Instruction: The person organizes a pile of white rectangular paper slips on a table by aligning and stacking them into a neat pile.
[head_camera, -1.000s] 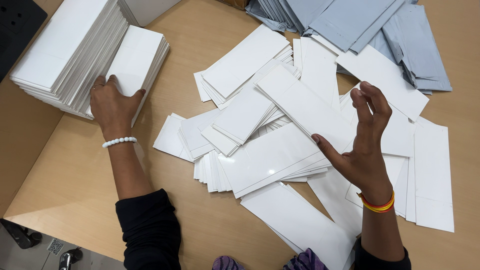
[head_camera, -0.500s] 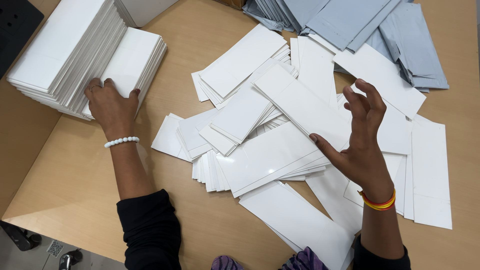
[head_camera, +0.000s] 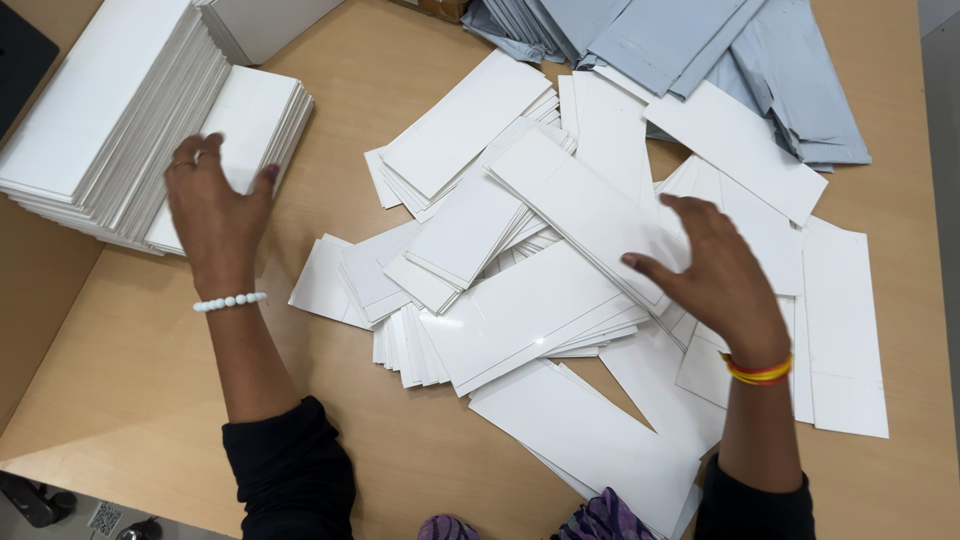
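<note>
A loose heap of flat white rectangular cartons (head_camera: 560, 250) covers the middle and right of the wooden table. At far left stands a tall neat stack of the same white flats (head_camera: 95, 110), with a lower stack (head_camera: 255, 120) just to its right. At far right lies a pile of flat pale grey-blue packets (head_camera: 700, 50), overlapping the white heap's far edge

Light wooden table (head_camera: 140, 400); grey floor (head_camera: 60, 510) beneath near edge.
</note>
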